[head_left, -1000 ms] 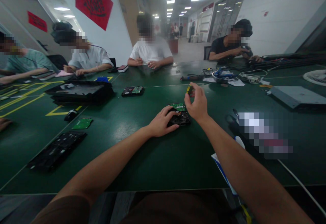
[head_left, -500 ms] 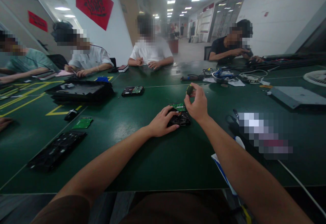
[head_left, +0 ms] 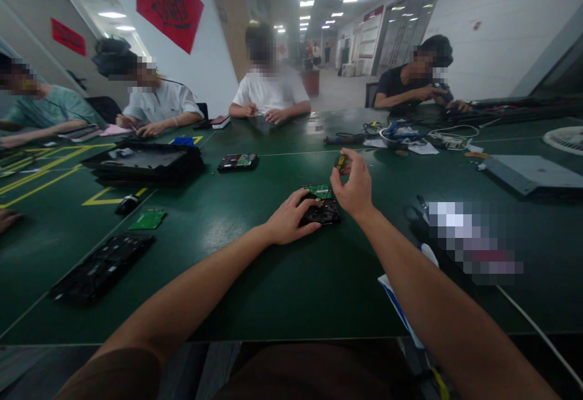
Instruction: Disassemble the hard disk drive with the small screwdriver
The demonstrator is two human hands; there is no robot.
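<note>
The left hand [head_left: 288, 219] lay on the green table [head_left: 255, 291] with its fingers curled over the near left edge of a dark hard drive [head_left: 324, 210], gripping it flat against the mat. The drive sat at the middle of the table, straight ahead of the person, with a green circuit board [head_left: 319, 191] showing at its far end. Any label on it was too small to read. The right hand [head_left: 354, 191] was raised just above the drive's right side, its thumb and fingertips pinching the yellow and black handle of a small screwdriver [head_left: 339, 161]. The shaft was hidden behind the hand. Farther left lay a second hard drive [head_left: 237, 162], a wide black tray [head_left: 141, 164], a loose green board [head_left: 147, 220] and a black slotted panel [head_left: 101, 272], with yellow lines [head_left: 54, 169] marked across that part of the table. A grey flat case [head_left: 531, 172] and a white fan [head_left: 565, 138] stood far right. Four other people sat around the far edge, their hands on their own work. On the wall hung a red diamond banner [head_left: 169, 3] with a black brush character that could not be made out, and a smaller red sign [head_left: 68, 37] whose writing was too small to read.
</note>
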